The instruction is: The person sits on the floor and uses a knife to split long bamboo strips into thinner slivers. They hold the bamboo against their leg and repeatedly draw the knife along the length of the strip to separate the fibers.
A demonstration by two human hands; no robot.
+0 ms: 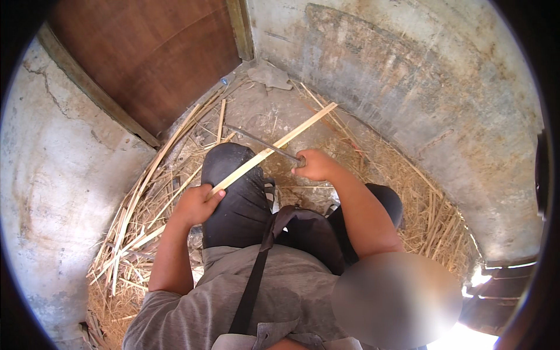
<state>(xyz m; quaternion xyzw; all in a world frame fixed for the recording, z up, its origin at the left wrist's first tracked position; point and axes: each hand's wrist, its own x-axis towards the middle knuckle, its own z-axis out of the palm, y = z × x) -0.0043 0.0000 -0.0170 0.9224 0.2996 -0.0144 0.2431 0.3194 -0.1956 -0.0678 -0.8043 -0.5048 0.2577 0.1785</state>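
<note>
Stained wall [408, 76] biggest, then brown door [146, 52], floor strewn with pale slivers [434, 233]. Pale split-wood strip [303, 128] slants up and out over dark-trousered left knee [224, 160]. Thin dark blade [251, 135] crosses strip mid-length. Left hand [195, 205] grasps strip's near end; right hand [315, 165] clenched round blade's handle end. Risk: strip, gripped one end only, could twist, sending blade skidding into knee or left hand.

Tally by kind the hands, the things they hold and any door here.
Left hand: 1
Right hand: 1
Held strip: 1
Held tool: 1
Door: 1
Total: 5
</note>
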